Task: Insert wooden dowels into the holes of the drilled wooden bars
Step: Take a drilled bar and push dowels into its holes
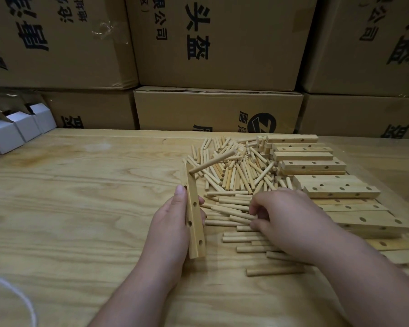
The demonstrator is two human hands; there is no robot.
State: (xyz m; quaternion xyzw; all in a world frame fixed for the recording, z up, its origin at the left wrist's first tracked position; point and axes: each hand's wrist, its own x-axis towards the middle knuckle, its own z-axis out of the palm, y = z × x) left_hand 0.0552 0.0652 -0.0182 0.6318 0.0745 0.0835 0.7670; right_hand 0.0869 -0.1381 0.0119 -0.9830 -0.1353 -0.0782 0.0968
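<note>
Left hand (175,223): grips drilled bar (194,223) upright-tilted near table (69,208) centre; one dowel (211,162) seated in its far hole.
Right hand (286,220): fingers curled, pinching a loose dowel (242,218).
Dowel heap (236,168): right of centre.
Spare bars (335,190): along right edge.
Cartons (217,43): beyond far edge.

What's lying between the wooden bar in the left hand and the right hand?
In the head view, loose dowels lie on the table between the bar and the right hand.
</note>
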